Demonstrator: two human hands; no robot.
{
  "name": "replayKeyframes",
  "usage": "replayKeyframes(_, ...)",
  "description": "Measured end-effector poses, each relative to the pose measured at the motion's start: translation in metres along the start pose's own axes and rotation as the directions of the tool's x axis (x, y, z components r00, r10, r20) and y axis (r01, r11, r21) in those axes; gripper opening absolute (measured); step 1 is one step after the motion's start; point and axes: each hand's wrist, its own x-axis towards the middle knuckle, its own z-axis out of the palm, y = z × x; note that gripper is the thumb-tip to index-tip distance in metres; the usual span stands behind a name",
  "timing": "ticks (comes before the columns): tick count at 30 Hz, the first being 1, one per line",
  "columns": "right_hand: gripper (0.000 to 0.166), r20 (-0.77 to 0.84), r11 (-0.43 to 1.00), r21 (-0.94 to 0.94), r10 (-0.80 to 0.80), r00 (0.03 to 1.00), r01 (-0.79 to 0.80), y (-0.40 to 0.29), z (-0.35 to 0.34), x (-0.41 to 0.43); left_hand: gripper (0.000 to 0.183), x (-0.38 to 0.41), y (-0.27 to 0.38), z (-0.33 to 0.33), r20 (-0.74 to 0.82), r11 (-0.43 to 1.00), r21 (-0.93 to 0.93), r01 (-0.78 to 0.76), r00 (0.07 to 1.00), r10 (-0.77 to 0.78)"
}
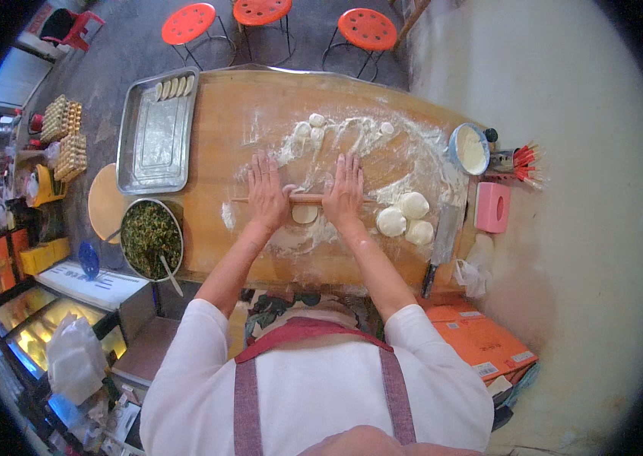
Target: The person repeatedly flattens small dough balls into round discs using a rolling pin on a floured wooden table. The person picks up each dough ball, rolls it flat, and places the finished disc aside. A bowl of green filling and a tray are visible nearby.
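Observation:
A thin wooden rolling pin [306, 198] lies crosswise on the floured wooden board [218, 142]. My left hand [266, 188] presses flat over its left part, fingers stretched forward. Over the right part lies my right hand [345, 188], palm down and equally flat, not wrapped around the pin. Between my hands, a small flattened piece of dough [305, 214] shows at the pin's near side; its far part is partly covered. Small dough pieces [316, 121] sit in loose flour farther away. Several larger round dough pieces [392, 221] are grouped right of my right hand.
At left stand a metal tray [153, 151] with several dumplings [175, 88] and a bowl of chopped green filling [151, 239] with a spoon. A cleaver [444, 233], a flour bowl [469, 149] and a pink box [492, 207] line the right side. Red stools [367, 29] stand beyond the table.

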Motion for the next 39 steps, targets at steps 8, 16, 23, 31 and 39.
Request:
replayKeyframes(8,0.056,0.035,0.998,0.021,0.051,0.998,-0.052,-0.008,-0.002,-0.010,0.077,-0.020,-0.006,-0.001,0.115,0.993,-0.096,-0.062,0.991,0.073)
replayKeyframes(16,0.057,0.153,0.998,-0.058,-0.009,0.988,0.018,-0.013,-0.011,-0.042,0.084,-0.039,-0.007,-0.005,0.168,0.987,-0.129,-0.091,0.979,0.113)
replayKeyframes(23,0.060,0.219,0.991,-0.010,-0.129,0.967,0.134,0.011,0.010,-0.079,0.077,-0.084,-0.019,0.012,0.088,0.967,-0.166,-0.195,0.973,0.212)
replayKeyframes(31,0.062,0.116,0.996,0.043,-0.080,0.990,0.075,-0.002,0.004,-0.016,0.082,-0.039,-0.008,-0.013,0.081,0.994,-0.078,-0.077,0.993,0.084)
replayKeyframes(39,0.057,0.051,0.997,0.024,-0.080,0.996,0.078,-0.001,0.004,-0.004,0.088,-0.026,-0.014,-0.007,0.085,0.998,-0.046,-0.032,0.996,0.036)
